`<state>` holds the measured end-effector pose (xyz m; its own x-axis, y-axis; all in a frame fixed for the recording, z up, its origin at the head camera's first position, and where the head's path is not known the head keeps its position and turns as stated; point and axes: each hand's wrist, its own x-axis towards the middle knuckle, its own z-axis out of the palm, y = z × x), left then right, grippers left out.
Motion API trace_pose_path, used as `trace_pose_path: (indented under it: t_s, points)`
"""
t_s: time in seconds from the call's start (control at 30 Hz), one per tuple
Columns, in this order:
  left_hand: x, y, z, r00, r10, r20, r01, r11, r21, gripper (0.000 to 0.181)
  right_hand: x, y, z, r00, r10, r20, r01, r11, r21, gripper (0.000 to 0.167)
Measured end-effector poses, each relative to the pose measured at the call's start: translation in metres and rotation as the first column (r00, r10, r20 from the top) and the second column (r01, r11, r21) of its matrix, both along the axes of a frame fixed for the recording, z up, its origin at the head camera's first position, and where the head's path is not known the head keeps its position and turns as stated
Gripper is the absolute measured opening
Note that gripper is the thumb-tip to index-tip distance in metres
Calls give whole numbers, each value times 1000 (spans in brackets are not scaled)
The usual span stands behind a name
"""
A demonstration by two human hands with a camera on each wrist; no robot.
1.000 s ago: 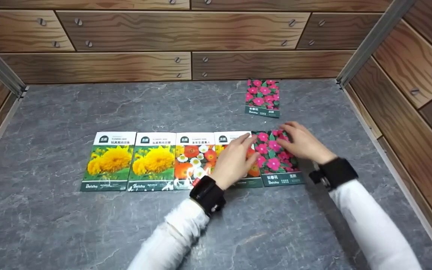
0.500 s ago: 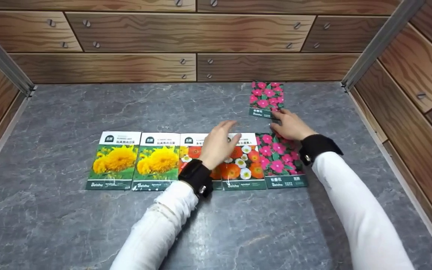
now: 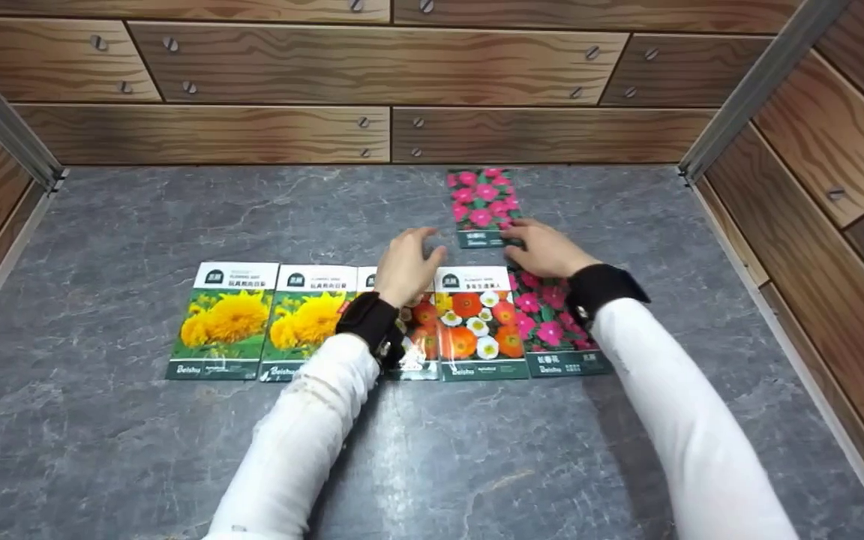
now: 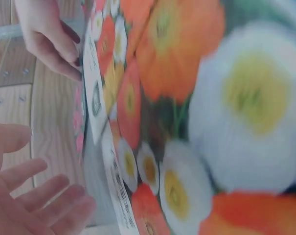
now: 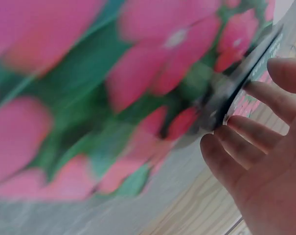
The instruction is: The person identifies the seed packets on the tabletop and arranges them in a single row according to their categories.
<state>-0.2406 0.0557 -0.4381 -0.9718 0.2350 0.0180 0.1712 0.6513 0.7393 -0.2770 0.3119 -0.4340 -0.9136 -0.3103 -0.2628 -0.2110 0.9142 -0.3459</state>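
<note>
A seed packet with pink flowers [image 3: 483, 201] lies near the back of the grey surface. The fingertips of my right hand [image 3: 550, 252] touch its lower right corner, and in the right wrist view those fingers [image 5: 255, 134] are fairly straight. My left hand [image 3: 407, 264] hovers over the top of a poppy packet [image 3: 422, 337], partly hiding it, with fingers spread and nothing held. Right of that lies another poppy packet [image 3: 481, 324]. A second pink-flower packet [image 3: 550, 334] ends the front row, its top covered by my right hand and wrist.
Two yellow-flower packets, the outer one [image 3: 223, 322] and the inner one [image 3: 304, 319], form the left end of the row. Wood-patterned panels, such as the back wall [image 3: 252, 135] and right wall [image 3: 799, 217], border the grey surface [image 3: 124, 457].
My right hand has left the front-row pink packet, reached the back one, and slid it left and slightly nearer. My left hand has moved left and away from me.
</note>
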Motion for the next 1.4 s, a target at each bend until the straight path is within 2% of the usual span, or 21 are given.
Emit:
trace_pose_path:
  t_s: [0.13, 0.23, 0.37, 0.43, 0.5, 0.57, 0.6, 0.7, 0.77, 0.83, 0.9, 1.0, 1.1, 1.17, 1.27, 1.4]
  points:
    - [-10, -6, -3, 999, -12, 38, 14, 999, -48, 47, -3, -22, 3, 1000, 20, 23, -19, 1000, -23, 50]
    - [-15, -8, -7, 998, -27, 49, 32, 994, -105, 45, -6, -37, 3, 999, 33, 9, -33, 999, -34, 47]
    - [-20, -8, -12, 999, -43, 15, 45, 972, -231, 41, -10, -54, 3, 999, 36, -13, -37, 997, -63, 42]
    - [-21, -6, -12, 999, -52, -6, 48, 957, -287, 40, -12, -59, 4, 1000, 3, -7, -4, 996, -91, 42]
    - [-22, -4, -12, 998, -64, -22, 53, 941, -335, 40, -13, -63, 6, 997, -83, 6, 83, 986, -143, 45]
    - [-23, 0, -11, 998, -65, -18, 54, 929, -366, 40, -14, -64, 9, 981, -191, 34, 193, 959, -208, 50]
    - [-23, 1, -10, 998, -63, -20, 51, 923, -380, 40, -15, -65, 11, 967, -248, 55, 254, 935, -246, 52]
    - [-24, 5, -10, 998, -62, -3, 55, 911, -409, 40, -18, -64, 18, 915, -385, 124, 403, 841, -361, 54]
    - [-23, 5, -10, 998, -63, 6, 60, 911, -407, 40, -19, -63, 21, 888, -430, 161, 456, 783, -424, 52]
    - [-22, 5, -10, 998, -65, 11, 64, 915, -398, 40, -20, -62, 24, 873, -457, 171, 480, 742, -468, 50]
    - [-20, 5, -8, 998, -61, 5, 58, 927, -371, 40, -19, -62, 27, 865, -474, 166, 490, 724, -485, 48]
    - [-18, 5, -5, 999, -30, -20, 22, 952, -304, 41, -15, -63, 32, 861, -487, 147, 490, 716, -496, 47]
    - [-15, 5, 1, 998, 35, -47, -42, 987, -157, 47, -8, -61, 38, 874, -470, 121, 460, 723, -516, 47]
    - [-13, 5, 5, 994, 93, -57, -95, 995, -30, 54, 0, -57, 41, 890, -445, 101, 426, 729, -535, 47]
    - [-8, 4, 10, 986, 160, -51, -152, 978, 141, 63, 13, -52, 45, 911, -405, 75, 375, 739, -560, 46]
    - [4, 2, 16, 983, 179, -46, -159, 944, 289, 65, 32, -47, 48, 924, -378, 60, 333, 715, -615, 44]
